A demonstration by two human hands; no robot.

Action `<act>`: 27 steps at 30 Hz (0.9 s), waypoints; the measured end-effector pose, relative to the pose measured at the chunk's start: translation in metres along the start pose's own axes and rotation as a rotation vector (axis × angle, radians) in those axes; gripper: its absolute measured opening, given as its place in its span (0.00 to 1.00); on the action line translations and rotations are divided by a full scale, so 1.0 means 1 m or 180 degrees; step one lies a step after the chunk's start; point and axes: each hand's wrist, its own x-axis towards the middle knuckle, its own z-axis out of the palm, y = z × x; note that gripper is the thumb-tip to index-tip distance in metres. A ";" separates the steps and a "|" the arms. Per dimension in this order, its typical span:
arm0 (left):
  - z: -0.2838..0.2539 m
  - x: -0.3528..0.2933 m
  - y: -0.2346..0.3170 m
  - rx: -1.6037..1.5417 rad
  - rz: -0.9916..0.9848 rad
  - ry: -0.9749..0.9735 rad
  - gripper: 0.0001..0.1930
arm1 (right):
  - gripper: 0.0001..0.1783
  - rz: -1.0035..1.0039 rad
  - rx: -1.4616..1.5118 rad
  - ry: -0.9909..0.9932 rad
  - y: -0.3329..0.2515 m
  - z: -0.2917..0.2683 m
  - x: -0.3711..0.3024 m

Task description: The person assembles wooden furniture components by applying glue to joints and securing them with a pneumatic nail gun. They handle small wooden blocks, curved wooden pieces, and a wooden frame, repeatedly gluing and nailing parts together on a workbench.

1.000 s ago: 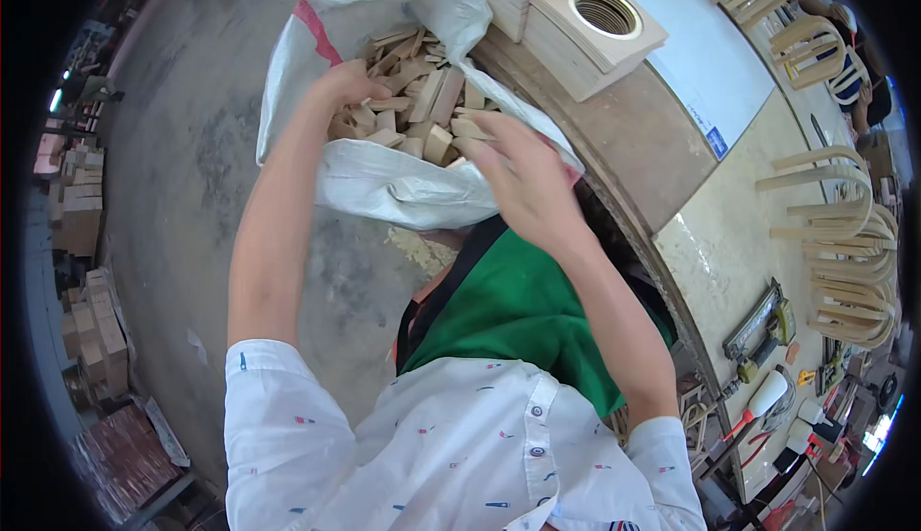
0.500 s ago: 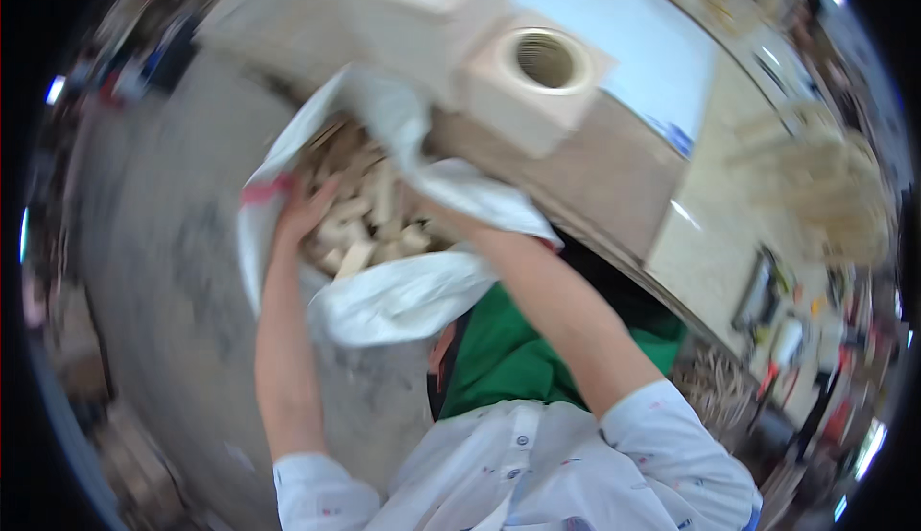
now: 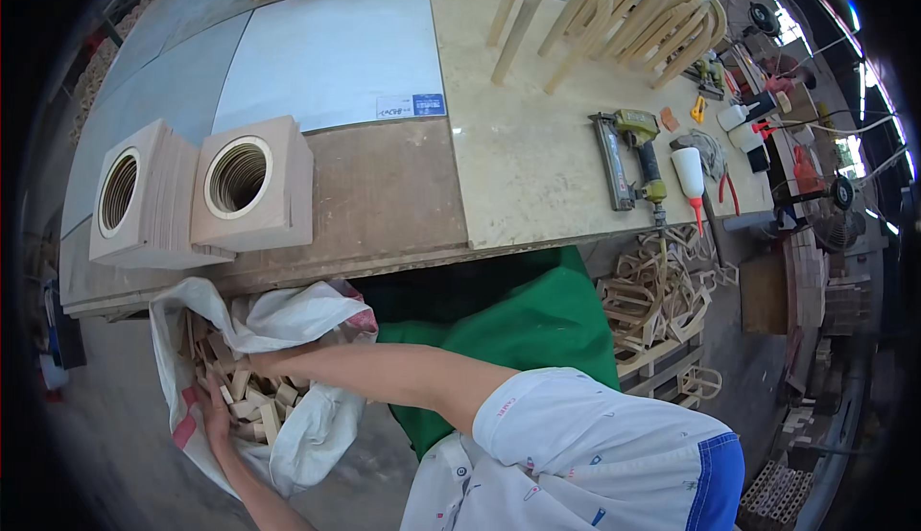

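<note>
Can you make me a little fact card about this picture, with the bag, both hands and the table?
Bag: white woven sack with pink stripe, holding small pale wood pieces
Left hand: inside the sack, beside the pieces; grip unclear
Right hand: in the sack, partly hidden; grip unclear
Table: two square pale wooden stacks with round holes, curved pale wooden frames, white bottle with red nozzle

Matt, bare wood pieces (image 3: pixel 252 404) — crinkled plastic sack (image 3: pixel 312 440), faintly glossy.
</note>
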 end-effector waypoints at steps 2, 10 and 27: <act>0.001 0.001 -0.016 0.0045 -0.0015 -0.0100 0.49 | 0.41 -0.0029 0.0013 -0.0018 -0.003 0.004 0.001; 0.012 -0.001 -0.003 0.0197 0.0039 0.0213 0.50 | 0.45 -0.0037 0.0103 0.0128 0.005 -0.006 0.001; -0.005 -0.089 0.102 -0.0388 0.0508 -0.0908 0.63 | 0.52 0.0245 0.0633 -0.0023 0.037 -0.008 -0.005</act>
